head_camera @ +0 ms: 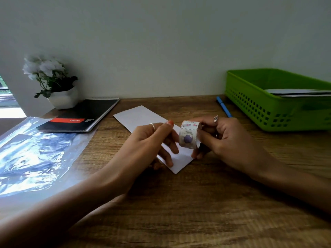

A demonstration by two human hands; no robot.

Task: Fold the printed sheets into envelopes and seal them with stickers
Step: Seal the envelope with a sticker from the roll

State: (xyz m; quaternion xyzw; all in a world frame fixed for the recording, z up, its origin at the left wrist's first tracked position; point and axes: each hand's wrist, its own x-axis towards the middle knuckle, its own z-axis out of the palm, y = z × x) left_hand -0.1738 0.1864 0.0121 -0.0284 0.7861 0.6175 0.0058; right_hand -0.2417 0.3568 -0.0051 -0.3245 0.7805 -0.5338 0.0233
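Far left: a glossy clear plastic sleeve [34, 154] holding a blue-and-white printed sheet lies flat on the wooden desk [206, 203], within reach, probably as stock waiting to be folded. Behind it, a black spiral notebook with a red label [80, 115] and a white pot of pale flowers [60, 97] sit against the wall, apart from the work.

Centre: a white folded paper envelope [139, 117] lies diagonally on the desk beneath both hands, flat, so a seal can be pressed onto it. The left hand [148, 140] hovers over it, thumb and forefinger drawn together towards the roll's edge, the other fingers loosely curled; whether they already pinch a sticker end I cannot tell. The right hand [225, 140] grips a small roll of white printed sticker tape with a purple motif [189, 136], fingers wrapped round it, steadying it for peeling.

Judgement: folding is done for this envelope; sealing is not yet done.

Right: a blue pen [223, 106] lies beside a green perforated plastic tray [250, 102] holding flat papers, likely finished pieces.
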